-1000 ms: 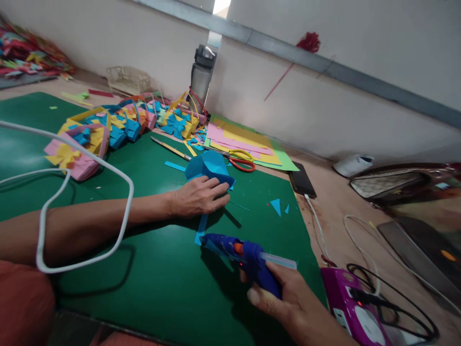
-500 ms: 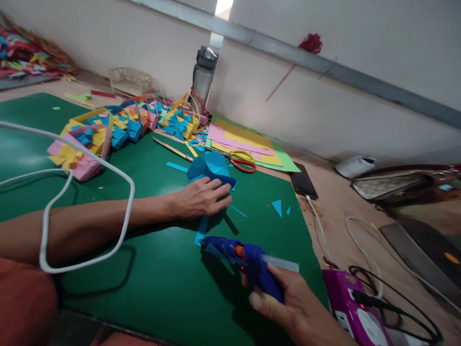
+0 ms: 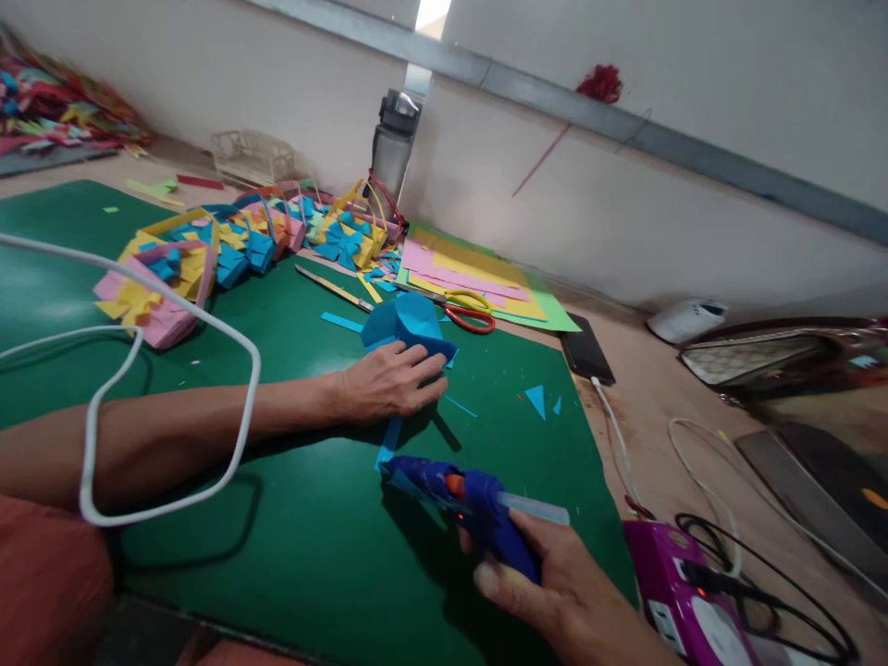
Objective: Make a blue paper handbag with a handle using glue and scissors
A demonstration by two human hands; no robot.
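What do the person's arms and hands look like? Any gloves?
No gloves: the left hand and right hand are both bare, with no ring or watch that I can see. The left forearm has no sleeve on the part in view. Reddish cloth shows below it; I can't tell which garment it is.

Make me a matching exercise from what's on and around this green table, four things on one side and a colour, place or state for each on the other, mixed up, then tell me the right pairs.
Things:
1. hot glue gun
2. scissors
3. smartphone
4. water bottle

Descriptions:
A. Grey, standing upright
B. Partly yellow, partly red
C. Gripped in the right hand
D. Lying flat, with a white cable at one end

Right pairs: 1-C, 2-B, 3-D, 4-A
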